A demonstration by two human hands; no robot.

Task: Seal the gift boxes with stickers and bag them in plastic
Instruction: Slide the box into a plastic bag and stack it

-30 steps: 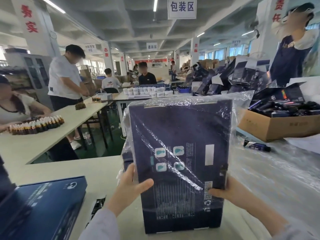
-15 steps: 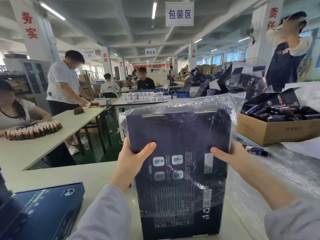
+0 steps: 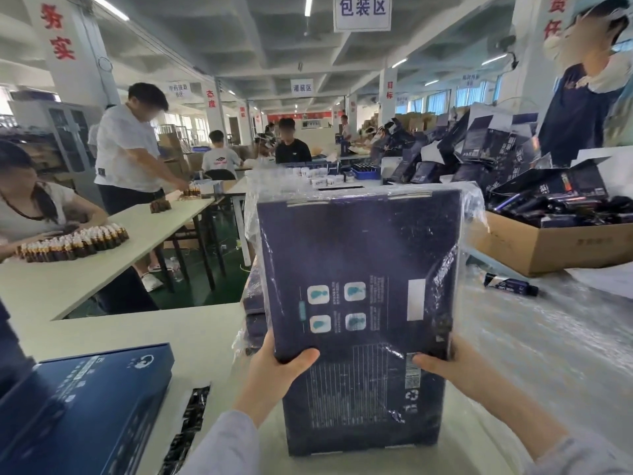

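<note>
overhead, white sign (image 3: 362, 10) printed 包装区; red 务实 on the left pillar (image 3: 58, 36). centre of view, upright over the pale table (image 3: 137, 334): rectangular navy gift box (image 3: 356, 255) of matte card, sheathed in a crinkly, glossy clear plastic bag (image 3: 472, 207). on its face four teal square icons, a blank white label, a recycling mark; fine print unreadable. gripped at both lower edges by left hand (image 3: 270, 375) and right hand (image 3: 459, 368), thumbs pressed flat on the front, other fingers hidden behind.
</note>
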